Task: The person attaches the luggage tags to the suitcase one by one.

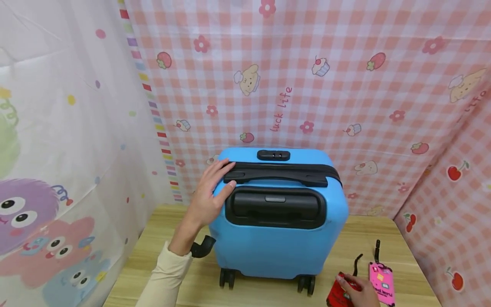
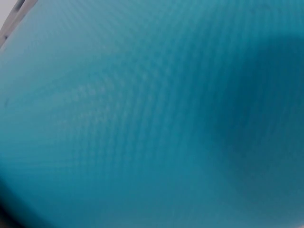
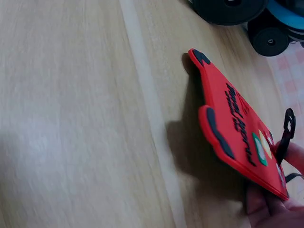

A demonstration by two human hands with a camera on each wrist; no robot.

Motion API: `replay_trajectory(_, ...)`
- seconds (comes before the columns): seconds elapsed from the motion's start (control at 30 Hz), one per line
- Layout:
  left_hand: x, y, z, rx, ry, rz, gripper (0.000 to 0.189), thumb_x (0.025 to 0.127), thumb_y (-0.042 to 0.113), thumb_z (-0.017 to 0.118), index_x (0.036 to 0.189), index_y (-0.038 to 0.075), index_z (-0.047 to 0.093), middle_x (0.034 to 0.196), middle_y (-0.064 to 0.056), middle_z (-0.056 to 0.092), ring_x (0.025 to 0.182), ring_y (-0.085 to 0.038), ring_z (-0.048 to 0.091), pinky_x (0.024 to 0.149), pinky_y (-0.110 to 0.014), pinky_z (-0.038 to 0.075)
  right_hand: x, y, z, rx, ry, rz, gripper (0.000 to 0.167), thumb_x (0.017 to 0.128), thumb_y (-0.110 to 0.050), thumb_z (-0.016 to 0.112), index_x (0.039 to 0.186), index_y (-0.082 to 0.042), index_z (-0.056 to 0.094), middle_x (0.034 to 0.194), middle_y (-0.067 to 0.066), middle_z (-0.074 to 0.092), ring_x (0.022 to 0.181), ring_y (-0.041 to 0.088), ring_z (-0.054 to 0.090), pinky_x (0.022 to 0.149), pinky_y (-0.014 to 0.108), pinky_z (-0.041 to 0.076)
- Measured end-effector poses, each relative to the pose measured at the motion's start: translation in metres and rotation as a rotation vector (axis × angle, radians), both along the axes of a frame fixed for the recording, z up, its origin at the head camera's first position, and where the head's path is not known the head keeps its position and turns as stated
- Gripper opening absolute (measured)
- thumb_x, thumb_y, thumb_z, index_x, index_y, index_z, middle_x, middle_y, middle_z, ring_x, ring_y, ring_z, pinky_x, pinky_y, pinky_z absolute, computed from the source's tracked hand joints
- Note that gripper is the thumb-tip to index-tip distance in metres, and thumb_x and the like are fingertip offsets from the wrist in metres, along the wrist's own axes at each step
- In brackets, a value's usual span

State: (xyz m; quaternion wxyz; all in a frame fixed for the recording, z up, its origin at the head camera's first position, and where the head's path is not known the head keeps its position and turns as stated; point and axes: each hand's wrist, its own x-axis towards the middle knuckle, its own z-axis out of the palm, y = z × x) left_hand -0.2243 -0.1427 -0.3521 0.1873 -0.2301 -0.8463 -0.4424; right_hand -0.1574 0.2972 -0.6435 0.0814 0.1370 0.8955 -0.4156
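A blue suitcase [image 1: 272,249] stands upright on its wheels, with a black carry handle and a recessed black pull handle facing up. My left hand [image 1: 209,194] rests on its upper left corner, fingers stretched over the top edge by the handle. The left wrist view holds only the blurred blue shell [image 2: 142,109]. At the right, my right hand [image 1: 360,290] pinches a red luggage tag [image 3: 232,123] by its strap end. In the right wrist view this tag is tilted, one edge raised off the wood. Close beside it lies a pink luggage tag [image 1: 381,283] with a black strap.
The wooden tabletop [image 1: 165,230] bears the suitcase and tags. Behind it hangs a pink checked curtain [image 1: 291,55], with a white cartoon curtain [image 1: 76,128] at the left. Black suitcase wheels [image 3: 230,9] stand near the red tag.
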Motion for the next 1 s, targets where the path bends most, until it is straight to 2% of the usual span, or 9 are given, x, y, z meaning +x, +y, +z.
replay_trajectory(0.13, 0.002, -0.002, 0.001, 0.004, 0.001, 0.002, 0.048, 0.101, 0.030, 0.053, 0.147, 0.015, 0.050, 0.158, -0.005, 0.036, 0.150, -0.031, 0.020, 0.118, -0.059, 0.017, -0.003, 0.001, -0.002, -0.054, -0.045, 0.032, 0.080, 0.080, -0.050, 0.078, 0.130, 0.008, 0.058, 0.111, 0.030, 0.065, 0.090, 0.033, 0.065, 0.075, 0.046, 0.055)
replay_trajectory(0.23, 0.001, -0.002, 0.001, -0.006, 0.002, 0.005, 0.048, 0.101, 0.030, 0.053, 0.147, 0.016, 0.050, 0.158, -0.005, 0.037, 0.149, -0.030, 0.021, 0.118, -0.059, 0.018, -0.002, 0.002, -0.003, -0.023, -0.019, 0.030, 0.075, 0.075, -0.045, 0.083, 0.127, 0.004, 0.062, 0.113, 0.031, 0.063, 0.095, 0.039, 0.063, 0.079, 0.050, 0.053)
replay_trajectory(0.33, 0.001, -0.001, 0.000, -0.014, -0.002, 0.005, 0.048, 0.101, 0.031, 0.053, 0.147, 0.016, 0.050, 0.158, -0.004, 0.036, 0.149, -0.030, 0.021, 0.118, -0.059, 0.018, 0.001, 0.001, -0.004, 0.028, 0.021, -0.012, 0.059, 0.078, -0.035, 0.083, 0.123, 0.000, 0.066, 0.118, 0.032, 0.062, 0.102, 0.044, 0.060, 0.080, 0.050, 0.051)
replay_trajectory(0.47, 0.000, -0.001, -0.001, -0.009, 0.001, 0.005, 0.047, 0.101, 0.031, 0.053, 0.146, 0.016, 0.050, 0.158, -0.004, 0.036, 0.149, -0.030, 0.021, 0.119, -0.058, 0.017, 0.004, -0.003, -0.004, 0.037, 0.067, -0.114, 0.039, 0.083, -0.016, 0.079, 0.118, -0.003, 0.070, 0.110, 0.028, 0.064, 0.098, 0.039, 0.060, 0.075, 0.040, 0.049)
replay_trajectory(0.57, 0.000, -0.001, -0.001, 0.000, 0.004, 0.006, 0.047, 0.101, 0.030, 0.053, 0.146, 0.016, 0.051, 0.158, -0.004, 0.037, 0.149, -0.031, 0.021, 0.118, -0.059, 0.017, 0.005, -0.006, -0.003, 0.027, 0.098, -0.165, 0.031, 0.084, -0.009, 0.076, 0.115, -0.003, 0.072, 0.107, 0.025, 0.064, 0.099, 0.041, 0.060, 0.080, 0.048, 0.049)
replay_trajectory(0.7, 0.001, -0.001, 0.000, 0.001, 0.004, 0.007, 0.047, 0.101, 0.030, 0.053, 0.146, 0.016, 0.051, 0.158, -0.005, 0.037, 0.149, -0.031, 0.021, 0.118, -0.059, 0.017, 0.006, -0.009, 0.000, 0.030, 0.110, -0.185, 0.026, 0.086, -0.009, 0.073, 0.111, -0.002, 0.074, 0.114, 0.027, 0.065, 0.106, 0.046, 0.058, 0.088, 0.058, 0.046)
replay_trajectory(0.8, 0.001, -0.001, 0.000, -0.011, 0.002, 0.008, 0.047, 0.102, 0.031, 0.052, 0.146, 0.016, 0.051, 0.158, -0.005, 0.036, 0.149, -0.030, 0.021, 0.119, -0.058, 0.017, 0.006, -0.007, 0.003, -0.002, 0.076, -0.188, 0.026, 0.087, -0.015, 0.074, 0.111, -0.003, 0.074, 0.117, 0.028, 0.065, 0.103, 0.045, 0.060, 0.080, 0.050, 0.051)
replay_trajectory(0.9, 0.001, 0.000, 0.000, -0.019, -0.002, 0.013, 0.048, 0.102, 0.032, 0.052, 0.147, 0.016, 0.050, 0.158, -0.004, 0.036, 0.149, -0.030, 0.021, 0.119, -0.058, 0.017, 0.004, -0.004, 0.005, -0.068, 0.021, -0.198, 0.027, 0.089, -0.019, 0.074, 0.112, -0.005, 0.074, 0.119, 0.029, 0.063, 0.092, 0.037, 0.064, 0.068, 0.040, 0.052)
replay_trajectory(1.0, 0.001, 0.001, 0.000, -0.017, -0.005, 0.012, 0.048, 0.101, 0.032, 0.052, 0.147, 0.017, 0.050, 0.158, -0.003, 0.036, 0.149, -0.030, 0.021, 0.118, -0.059, 0.017, 0.002, -0.002, 0.008, -0.121, -0.007, -0.202, 0.026, 0.089, -0.018, 0.074, 0.112, -0.007, 0.075, 0.121, 0.028, 0.063, 0.087, 0.029, 0.065, 0.062, 0.036, 0.052)
